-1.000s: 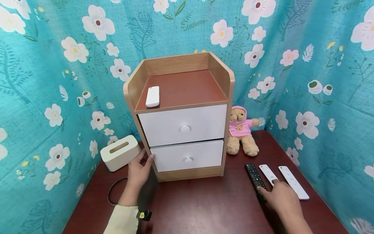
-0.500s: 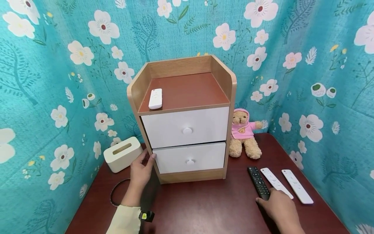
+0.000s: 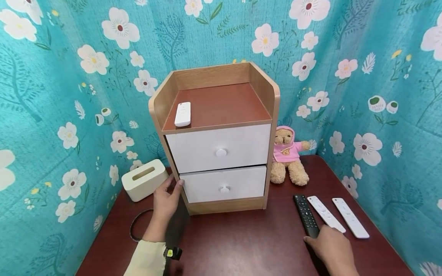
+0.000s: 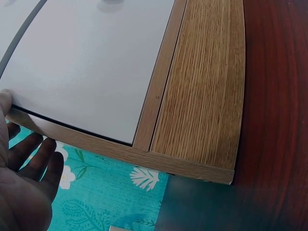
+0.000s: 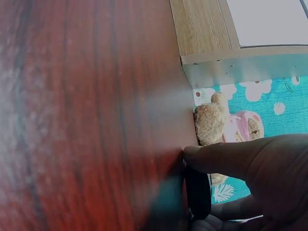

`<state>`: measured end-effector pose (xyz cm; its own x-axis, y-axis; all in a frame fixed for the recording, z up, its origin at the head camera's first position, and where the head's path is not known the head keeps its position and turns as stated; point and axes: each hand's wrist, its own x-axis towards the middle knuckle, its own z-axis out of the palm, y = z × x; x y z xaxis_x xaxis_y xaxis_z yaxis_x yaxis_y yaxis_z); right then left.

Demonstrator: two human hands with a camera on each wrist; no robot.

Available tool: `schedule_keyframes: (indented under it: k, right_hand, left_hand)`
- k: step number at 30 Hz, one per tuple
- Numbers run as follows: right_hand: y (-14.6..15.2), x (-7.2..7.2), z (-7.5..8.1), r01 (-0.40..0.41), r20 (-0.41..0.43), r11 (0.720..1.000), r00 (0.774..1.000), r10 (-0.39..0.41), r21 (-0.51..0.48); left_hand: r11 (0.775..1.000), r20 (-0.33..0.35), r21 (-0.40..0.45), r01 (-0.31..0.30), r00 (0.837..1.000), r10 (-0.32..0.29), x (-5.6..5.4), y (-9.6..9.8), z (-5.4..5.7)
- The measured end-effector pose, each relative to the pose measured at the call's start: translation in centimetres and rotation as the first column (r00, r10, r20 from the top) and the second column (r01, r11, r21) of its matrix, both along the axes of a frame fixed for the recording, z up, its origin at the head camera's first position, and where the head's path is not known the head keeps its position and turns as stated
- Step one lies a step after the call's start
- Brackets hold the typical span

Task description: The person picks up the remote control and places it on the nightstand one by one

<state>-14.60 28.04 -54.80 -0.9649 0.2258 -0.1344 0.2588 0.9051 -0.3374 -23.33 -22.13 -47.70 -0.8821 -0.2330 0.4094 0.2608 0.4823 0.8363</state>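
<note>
A small wooden cabinet [image 3: 226, 206] with two white drawers stands mid-view, both drawers closed. My left hand [image 3: 165, 201] holds its left side low down, thumb at the front edge beside the lower drawer [image 3: 203, 188] and fingers behind the side panel. In the left wrist view the left fingers [image 4: 45, 159] bend around that panel's edge. My right hand [image 3: 331, 245] grips the near end of a black remote control [image 3: 305, 214] on the table, thumb on its left side. The right wrist view shows the remote [image 5: 198, 192] between thumb and fingers; its near end is covered.
Two white remotes, one nearer [image 3: 326, 214] and one farther right [image 3: 350, 217], lie beside the black one. Another white remote [image 3: 183, 114] rests on the cabinet top. A teddy bear [image 3: 288, 153] sits right, a cream tissue box [image 3: 145, 180] left. A dark cord loop [image 3: 132, 226] lies on the table.
My right hand has drawn back from over the middle of the black and white remotes to the near end of the black one. The left hand stays on the cabinet; the view shifted slightly.
</note>
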Motion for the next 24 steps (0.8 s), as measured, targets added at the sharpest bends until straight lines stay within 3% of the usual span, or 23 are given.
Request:
schedule_keyframes:
  k: [6, 16, 24]
  right_hand:
    - [0.1, 0.1, -0.2, -0.011, -0.033, 0.999, 0.999, 0.01, -0.034]
    - [0.1, -0.3, 0.1, 0.096, -0.076, 0.988, 0.991, -0.105, -0.123]
    - [-0.5, -0.2, 0.7, 0.103, -0.253, 0.987, 0.959, -0.132, -0.123]
  left_hand:
    - [1.0, -0.005, -0.003, 0.002, 1.0, -0.002, 0.0, 0.0, 0.0]
    - [1.0, -0.01, 0.004, 0.003, 1.0, -0.003, 0.0, -0.1, -0.1]
    - [1.0, -0.02, 0.0, 0.002, 1.0, -0.002, 0.0, 0.1, 0.1]
